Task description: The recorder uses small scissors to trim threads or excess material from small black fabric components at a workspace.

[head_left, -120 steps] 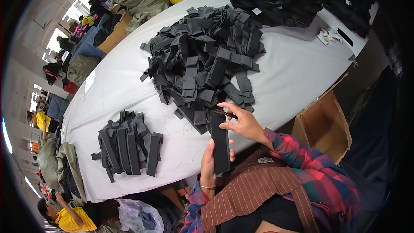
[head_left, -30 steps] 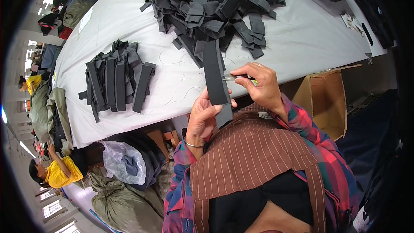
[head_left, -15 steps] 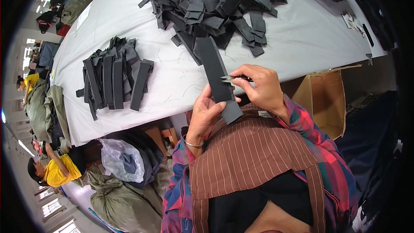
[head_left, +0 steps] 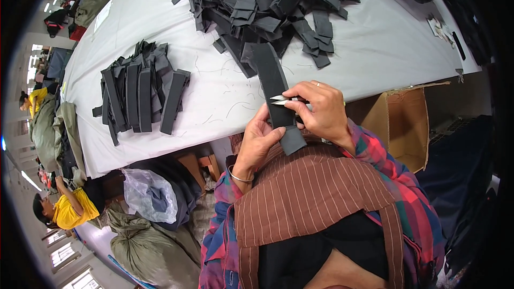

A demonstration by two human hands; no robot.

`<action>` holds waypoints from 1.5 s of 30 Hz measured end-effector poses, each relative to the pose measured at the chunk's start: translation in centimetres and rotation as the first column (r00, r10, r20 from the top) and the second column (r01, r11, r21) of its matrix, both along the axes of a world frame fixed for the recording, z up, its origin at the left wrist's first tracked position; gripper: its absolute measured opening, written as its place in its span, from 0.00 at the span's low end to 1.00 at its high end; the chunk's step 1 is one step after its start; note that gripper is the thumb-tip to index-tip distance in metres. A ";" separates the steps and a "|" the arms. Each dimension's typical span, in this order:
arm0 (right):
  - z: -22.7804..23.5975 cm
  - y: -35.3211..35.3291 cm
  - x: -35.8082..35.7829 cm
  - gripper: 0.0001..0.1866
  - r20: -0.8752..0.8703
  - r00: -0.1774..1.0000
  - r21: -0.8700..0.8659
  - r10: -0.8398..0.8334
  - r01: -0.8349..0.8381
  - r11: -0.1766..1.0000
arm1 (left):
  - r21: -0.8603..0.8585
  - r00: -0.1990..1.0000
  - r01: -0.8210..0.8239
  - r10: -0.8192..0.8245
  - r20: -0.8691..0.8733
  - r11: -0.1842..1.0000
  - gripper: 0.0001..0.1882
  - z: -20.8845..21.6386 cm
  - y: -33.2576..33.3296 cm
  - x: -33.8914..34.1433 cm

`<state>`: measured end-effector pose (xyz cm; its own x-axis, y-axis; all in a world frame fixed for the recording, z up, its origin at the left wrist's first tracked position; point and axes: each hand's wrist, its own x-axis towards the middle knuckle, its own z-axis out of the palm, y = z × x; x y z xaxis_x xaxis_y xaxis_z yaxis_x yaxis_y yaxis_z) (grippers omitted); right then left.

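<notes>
Head view: a broad white-covered surface (head_left: 385,48) spread across the upper part, bearing a large heap (head_left: 262,0) of dark grey fabric pieces toward its far side. To the right, beside the near edge, stood an open cardboard box (head_left: 404,128). A smaller pile (head_left: 140,91) of similar pieces lay at left, well apart from the heap. Near the middle, a single dark strip (head_left: 272,75) slanted over the near edge, its far end close to the heap; whether it touched the surface could not be told. The left grip (head_left: 256,142) was closed on it near its lower end, thumb on top. The right grip (head_left: 324,109) pinched small snips (head_left: 279,103), their pale pointed blades slightly parted over the strip. A ring (head_left: 318,84) circled one right-hand finger.
</notes>
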<state>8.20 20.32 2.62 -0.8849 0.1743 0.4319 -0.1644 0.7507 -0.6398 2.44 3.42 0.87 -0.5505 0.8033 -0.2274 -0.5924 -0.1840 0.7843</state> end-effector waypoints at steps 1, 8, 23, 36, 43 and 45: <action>0.1 0.0 0.1 0.06 0.025 0.999 -0.019 -0.034 0.035 0.999 | 0.016 0.999 0.030 -0.030 0.009 0.999 0.29 0.2 0.0 -0.1; -1.1 0.1 -0.1 0.06 0.339 0.941 -0.142 -0.004 0.055 0.988 | 0.003 0.997 0.032 -0.032 0.076 0.999 0.29 -1.6 -0.1 0.0; -4.5 -0.1 -0.2 0.05 0.120 0.990 -0.038 0.079 -0.074 0.996 | 0.014 0.963 0.064 -0.065 0.261 0.998 0.30 -3.2 -1.0 1.2; -7.2 1.7 -1.9 0.07 0.185 0.953 0.034 -0.240 0.238 0.971 | 0.036 0.926 0.026 -0.038 0.375 0.999 0.30 -4.5 -1.9 1.6; -7.6 1.6 -2.3 0.06 0.173 0.951 0.011 -0.258 0.260 0.966 | 0.066 0.919 0.026 -0.050 0.391 0.998 0.30 -4.9 -2.0 1.5; -7.9 1.7 -2.4 0.05 0.162 0.956 0.051 -0.243 0.238 0.970 | 0.067 0.918 0.024 -0.049 0.394 0.997 0.30 -4.9 -2.0 1.5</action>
<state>5.85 22.05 -5.32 -0.8781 0.3798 0.2909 0.1301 0.7747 -0.6188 3.95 1.41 -4.02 -0.3957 0.8399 -0.3715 -0.8589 -0.1952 0.4736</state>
